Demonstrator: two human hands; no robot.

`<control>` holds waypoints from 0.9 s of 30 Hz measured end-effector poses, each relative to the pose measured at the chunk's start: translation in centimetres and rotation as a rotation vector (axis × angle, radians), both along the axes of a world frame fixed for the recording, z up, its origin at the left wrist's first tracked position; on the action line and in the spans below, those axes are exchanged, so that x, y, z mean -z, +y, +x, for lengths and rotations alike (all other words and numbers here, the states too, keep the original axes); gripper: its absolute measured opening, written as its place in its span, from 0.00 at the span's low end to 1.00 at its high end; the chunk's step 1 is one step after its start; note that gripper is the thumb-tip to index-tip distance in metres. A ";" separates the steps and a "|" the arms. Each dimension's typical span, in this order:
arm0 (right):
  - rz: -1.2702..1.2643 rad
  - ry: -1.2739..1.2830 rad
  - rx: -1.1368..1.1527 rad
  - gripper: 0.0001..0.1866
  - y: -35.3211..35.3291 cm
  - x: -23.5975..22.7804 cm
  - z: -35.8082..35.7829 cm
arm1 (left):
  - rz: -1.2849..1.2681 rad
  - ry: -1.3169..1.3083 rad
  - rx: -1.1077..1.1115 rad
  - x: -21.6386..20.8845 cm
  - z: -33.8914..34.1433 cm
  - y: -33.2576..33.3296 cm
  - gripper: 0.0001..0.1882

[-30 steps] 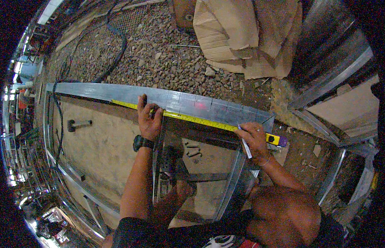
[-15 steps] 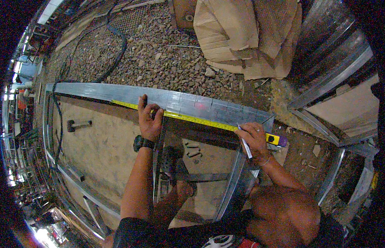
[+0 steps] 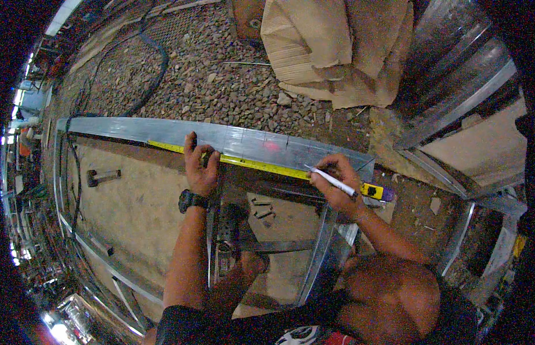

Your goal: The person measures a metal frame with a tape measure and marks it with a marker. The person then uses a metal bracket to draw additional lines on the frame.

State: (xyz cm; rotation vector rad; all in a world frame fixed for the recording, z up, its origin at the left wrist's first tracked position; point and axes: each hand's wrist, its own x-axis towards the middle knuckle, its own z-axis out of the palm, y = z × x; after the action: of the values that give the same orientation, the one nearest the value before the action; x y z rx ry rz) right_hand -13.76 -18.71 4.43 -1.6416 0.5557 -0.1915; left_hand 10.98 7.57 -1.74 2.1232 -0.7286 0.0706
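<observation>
Tape measure [image 3: 256, 165] is lying along the metal beam [image 3: 244, 138], part-open left hand [image 3: 199, 173] resting over it, while right hand [image 3: 341, 198], gripping white pen [image 3: 335, 182], is shifting its tip leftward over the beam, suggesting marking is starting.

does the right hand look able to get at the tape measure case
Probably yes: the tape measure case lies beside the right hand with nothing visible between, though that hand holds a white pen.

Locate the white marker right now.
In the head view, right of centre, the white marker is in the right hand's grip, its tip over the grey metal beam, close beside the yellow tape measure.
</observation>
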 end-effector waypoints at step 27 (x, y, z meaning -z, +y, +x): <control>-0.385 0.111 0.115 0.13 -0.5 2.1 0.7 | 0.013 -0.003 0.019 0.2 0.1 0.5 0.10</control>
State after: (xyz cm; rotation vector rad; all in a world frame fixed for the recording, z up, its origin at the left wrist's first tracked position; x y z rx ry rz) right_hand -13.04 -19.17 2.28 -2.0034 0.7318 -0.3086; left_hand 11.09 8.05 -1.98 2.1283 -0.7532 0.0592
